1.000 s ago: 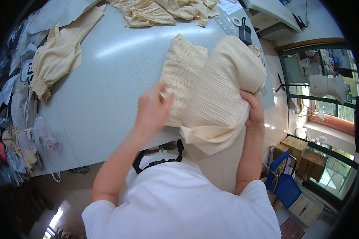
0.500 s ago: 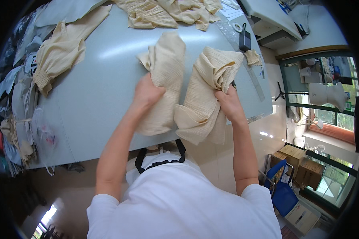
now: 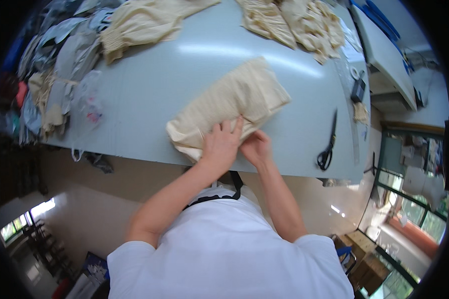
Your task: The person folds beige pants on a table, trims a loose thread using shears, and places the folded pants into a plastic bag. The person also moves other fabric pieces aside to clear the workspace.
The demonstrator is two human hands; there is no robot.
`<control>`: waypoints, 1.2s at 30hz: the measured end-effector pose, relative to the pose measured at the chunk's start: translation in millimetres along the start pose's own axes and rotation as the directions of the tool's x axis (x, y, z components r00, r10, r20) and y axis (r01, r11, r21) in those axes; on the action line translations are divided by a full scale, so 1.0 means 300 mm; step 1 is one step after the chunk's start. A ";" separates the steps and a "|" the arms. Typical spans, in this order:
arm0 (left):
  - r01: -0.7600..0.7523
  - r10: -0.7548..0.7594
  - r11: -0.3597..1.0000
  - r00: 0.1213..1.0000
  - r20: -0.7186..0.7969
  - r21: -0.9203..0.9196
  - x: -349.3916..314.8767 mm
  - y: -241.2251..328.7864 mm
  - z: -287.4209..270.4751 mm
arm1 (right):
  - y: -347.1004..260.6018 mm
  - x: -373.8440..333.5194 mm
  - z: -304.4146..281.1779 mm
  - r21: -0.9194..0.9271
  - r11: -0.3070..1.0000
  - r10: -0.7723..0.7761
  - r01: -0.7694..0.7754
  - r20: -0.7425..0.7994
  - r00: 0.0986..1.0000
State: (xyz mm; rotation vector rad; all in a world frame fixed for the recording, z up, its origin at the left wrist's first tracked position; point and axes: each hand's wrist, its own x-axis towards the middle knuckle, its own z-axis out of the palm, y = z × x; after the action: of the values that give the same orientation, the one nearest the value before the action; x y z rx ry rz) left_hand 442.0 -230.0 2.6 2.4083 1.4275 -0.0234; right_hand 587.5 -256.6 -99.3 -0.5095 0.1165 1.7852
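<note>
A folded bundle of cream crinkled cloth (image 3: 229, 94) lies at a slant near the table's front edge, its right end farther from me. My left hand (image 3: 222, 144) rests on the bundle's near side, open, fingers spread over the fabric. Close beside it, my right hand (image 3: 257, 148) has its fingers curled in at the lower near edge, closed on the cloth; the fingertips are partly hidden. Whether the bundle is one piece or two laid together cannot be told. To the right, black-handled scissors (image 3: 329, 142) lie on the table.
The pale blue table (image 3: 134, 114) holds cream garments (image 3: 144, 25) at the far left and more cream pieces (image 3: 309, 25) at the far right. Grey clothes (image 3: 75, 60) and a clear plastic bag (image 3: 89, 104) crowd the left edge. A long clear ruler (image 3: 351, 119) and black box (image 3: 358, 91) lie right.
Two cream bundles were held apart, one in each hand; now one bundle shows on the table with both hands together at it. The view has shifted, and the scissors have come into full sight.
</note>
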 end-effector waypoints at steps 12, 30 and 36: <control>-0.168 -0.011 0.864 0.936 -0.351 -0.475 -0.342 -0.364 -0.079 | 0.142 0.178 0.100 -0.483 0.876 -0.094 0.013 -0.143 0.985; 0.385 -0.780 0.617 0.418 -0.466 -0.686 -0.552 -1.928 -0.282 | 1.135 0.390 0.816 -0.536 0.677 0.500 -0.504 -0.168 0.849; 0.250 -0.630 0.752 0.544 -0.554 -0.609 -0.566 -1.791 -0.480 | 1.214 0.443 0.823 -0.557 0.597 0.584 -0.577 -0.191 0.789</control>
State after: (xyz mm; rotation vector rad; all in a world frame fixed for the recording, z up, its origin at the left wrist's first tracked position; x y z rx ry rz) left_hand -123.9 -96.5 19.0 1.5864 2.0656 1.1751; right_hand 150.8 -155.4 2.2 -0.9988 -0.3479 2.4894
